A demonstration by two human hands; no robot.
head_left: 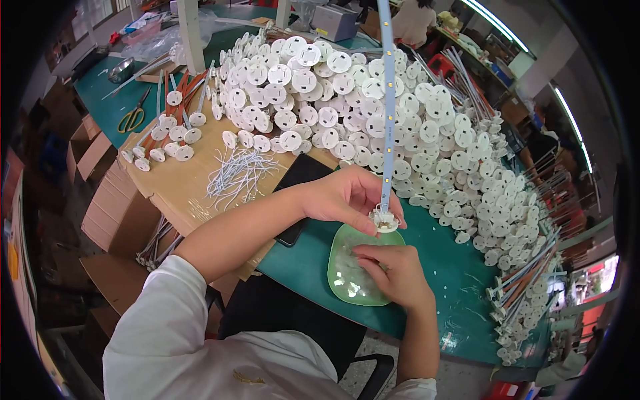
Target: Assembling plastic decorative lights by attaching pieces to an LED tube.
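Note:
My left hand (339, 195) is closed around the white round base (385, 225) of an LED strip (389, 133). The pale strip stands upright from the base, and small yellowish LEDs dot its length. Thin wires and a small white part show on top of the base. Just below, my right hand (402, 275) hovers over a green dish (333, 263), thumb and fingers drawn together. Whatever may be between those fingertips is too small to make out. Small clear or shiny pieces (350, 283) lie in the dish.
A large heap of white round bases (320, 87) covers the back and right of the green table (447, 287). On cardboard (193, 200) at left lie thin white wires (240, 175) and several more bases. A dark phone (303, 175) and scissors (132, 119) are also there.

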